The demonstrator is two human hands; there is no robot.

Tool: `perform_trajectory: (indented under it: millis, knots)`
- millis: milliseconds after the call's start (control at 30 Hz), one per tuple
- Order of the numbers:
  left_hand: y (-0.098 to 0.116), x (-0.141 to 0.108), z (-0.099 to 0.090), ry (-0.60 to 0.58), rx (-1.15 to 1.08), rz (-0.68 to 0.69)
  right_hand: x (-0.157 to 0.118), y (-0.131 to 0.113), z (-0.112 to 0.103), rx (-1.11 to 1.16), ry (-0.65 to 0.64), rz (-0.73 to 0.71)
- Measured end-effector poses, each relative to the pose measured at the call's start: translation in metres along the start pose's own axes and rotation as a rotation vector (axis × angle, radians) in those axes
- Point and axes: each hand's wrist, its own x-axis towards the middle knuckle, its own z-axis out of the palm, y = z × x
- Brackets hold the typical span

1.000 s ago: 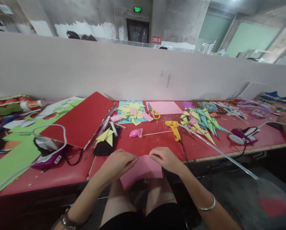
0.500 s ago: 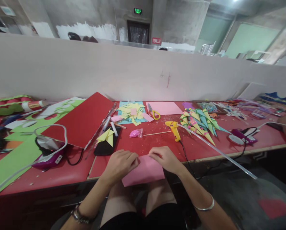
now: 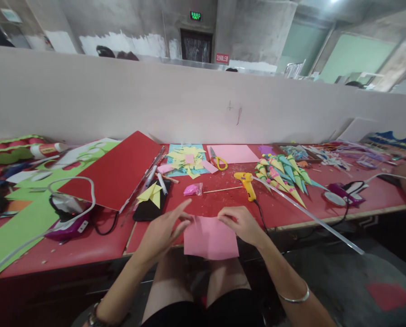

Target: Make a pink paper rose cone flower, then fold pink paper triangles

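A pink sheet of paper (image 3: 211,238) hangs at the table's front edge over my lap, with a faint upright crease near its middle. My right hand (image 3: 240,224) pinches its top right corner between thumb and fingers. Beside the top left corner is my left hand (image 3: 162,231), its index finger stretched out and the thumb apart from it. Whether a fingertip of that hand touches the paper is hard to make out. Beyond the hands lie a small bag of pink material (image 3: 192,189) and a thin wooden stick (image 3: 222,190).
A yellow glue gun (image 3: 246,184) lies right of the stick, near decorated paper cones (image 3: 282,175). Yellow-handled scissors (image 3: 219,161) and yellow paper scraps (image 3: 188,159) are further back. Left are a black phone-like slab (image 3: 144,211), a red board (image 3: 117,172) and a purple power strip (image 3: 68,227).
My left hand has loosened from the paper's left side and raised its index finger. The pink sheet has turned level and shifted slightly right, still in my right hand.
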Motion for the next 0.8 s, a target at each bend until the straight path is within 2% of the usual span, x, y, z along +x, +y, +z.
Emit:
perform_trajectory:
  millis: [100,200,300,367,433,533,633,800]
  knots:
    - [0.009,0.004,0.003,0.028,0.029,0.072,0.002,-0.003,0.0,0.013,-0.012,-0.004]
    - [0.01,0.008,0.003,0.077,0.097,0.136,0.0,-0.002,-0.002,0.006,-0.036,-0.013]
    - [0.009,0.012,0.003,-0.054,0.086,0.139,-0.002,0.001,-0.003,-0.017,-0.039,-0.007]
    - [0.01,0.012,0.003,-0.174,0.06,0.087,-0.001,0.003,-0.001,-0.084,-0.02,0.006]
    - [0.012,0.011,0.005,-0.24,0.076,0.026,0.002,0.004,0.003,-0.219,0.026,-0.007]
    - [0.017,0.008,0.009,-0.208,0.147,0.03,0.008,0.001,0.016,-0.379,0.067,-0.109]
    - [0.021,0.007,0.014,-0.142,0.19,0.097,0.013,-0.004,0.032,-0.377,0.057,-0.208]
    - [0.025,0.003,0.016,-0.098,0.202,0.122,0.015,-0.005,0.041,-0.397,0.084,-0.197]
